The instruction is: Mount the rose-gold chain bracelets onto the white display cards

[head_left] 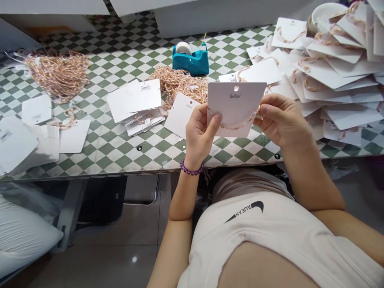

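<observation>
Left hand (198,136) pinches the white jewelry card (237,90) at its lower-left edge, thumb on the face; card lies toward 2 o'clock from that hand, punched hole pointing 12. Right hand (283,120) is nearly closed, fingertips apparently pinching the end of the gold-and-pink chain bracelet (237,126) at the card's 3 o'clock edge; card lies toward 9 o'clock from it. Chain's long axis runs 9 to 3, sagging across the card's lower face. Both hands are equally close. Everything is held above the green-checkered counter (144,160).
</observation>
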